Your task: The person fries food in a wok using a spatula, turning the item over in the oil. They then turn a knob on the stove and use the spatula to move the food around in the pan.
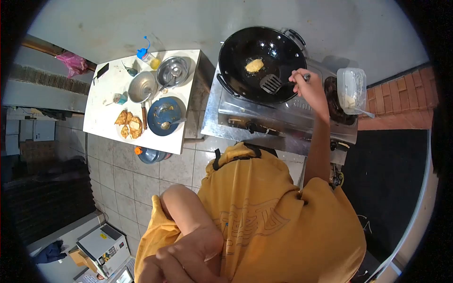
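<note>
My right hand (307, 87) is closed around the handle of a slotted spatula (271, 84). The spatula's head lies low inside a black wok (240, 45), near its front right side. A golden fried piece of food (255, 65) sits in the shiny oil, up and left of the spatula and apart from it. My left hand (181, 264) is raised close to my chest at the bottom of the view. Its fingers look bent, but their tips run out of the frame, so whether it holds anything is hidden.
The wok rests on a metal stove (283, 118). Right of it stands a clear plastic container (351, 85). A white table (106, 85) at left carries metal bowls, a blue plate (163, 106), fried pieces (135, 125) and an oil bottle (150, 59). A water jug (152, 155) stands below.
</note>
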